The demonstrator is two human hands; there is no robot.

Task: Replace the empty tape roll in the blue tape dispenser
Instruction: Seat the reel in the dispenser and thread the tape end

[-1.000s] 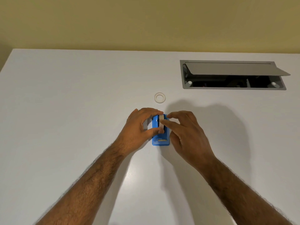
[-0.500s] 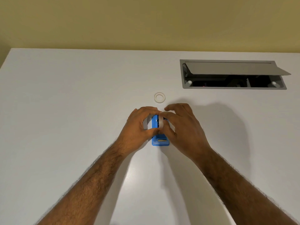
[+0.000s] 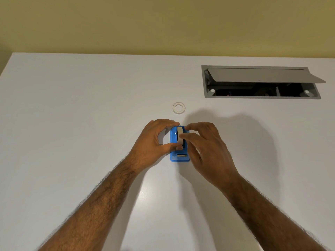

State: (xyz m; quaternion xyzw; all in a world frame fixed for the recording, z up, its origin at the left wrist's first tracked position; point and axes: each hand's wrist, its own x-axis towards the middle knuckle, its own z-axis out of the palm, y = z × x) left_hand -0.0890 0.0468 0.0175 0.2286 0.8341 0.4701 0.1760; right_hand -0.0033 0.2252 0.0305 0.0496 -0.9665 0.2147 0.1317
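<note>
The blue tape dispenser (image 3: pixel 178 156) stands on the white table (image 3: pixel 72 124), its cutter end toward me. A white tape roll (image 3: pixel 180 132) sits upright in its slot. My left hand (image 3: pixel 154 140) grips the dispenser from the left, thumb at the front and fingers over the back. My right hand (image 3: pixel 204 147) rests on the right side, with its index finger and thumb pinching the tape roll. A small empty tape core (image 3: pixel 179 108) lies flat on the table just beyond the dispenser.
A grey cable hatch (image 3: pixel 261 82) with its lid tilted open is set into the table at the far right. A yellow wall (image 3: pixel 163 24) runs behind the table's far edge.
My right hand has drawn back to the right from over the dispenser's top, so more of the roll and blue body show. The left hand has kept its grip.
</note>
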